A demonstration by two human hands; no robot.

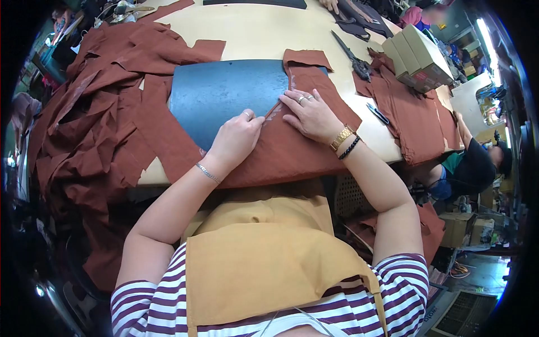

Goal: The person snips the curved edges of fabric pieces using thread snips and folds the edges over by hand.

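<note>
A piece of rust-brown fabric (292, 151) lies across the near side of a dark blue board (224, 95) on the table. My left hand (238, 137) is closed, thumb and fingers pinching a narrow folded edge of this fabric. Pale marks show along the cloth beside the fold. My right hand (311, 117) rests flat on the same piece, fingers stretched out and thumb apart, its fingertips at the upper end of the fold. Part of the fabric's edge is hidden under both hands.
Crumpled rust-brown cloth (106, 106) is heaped at left. Large scissors (353, 59), a small blue-handled cutter (378, 113), stacked brown fabric (412, 121) and cardboard boxes (415, 56) are to the right. A co-worker (471, 168) is at the right; another person's hand (329, 4) shows at the far edge.
</note>
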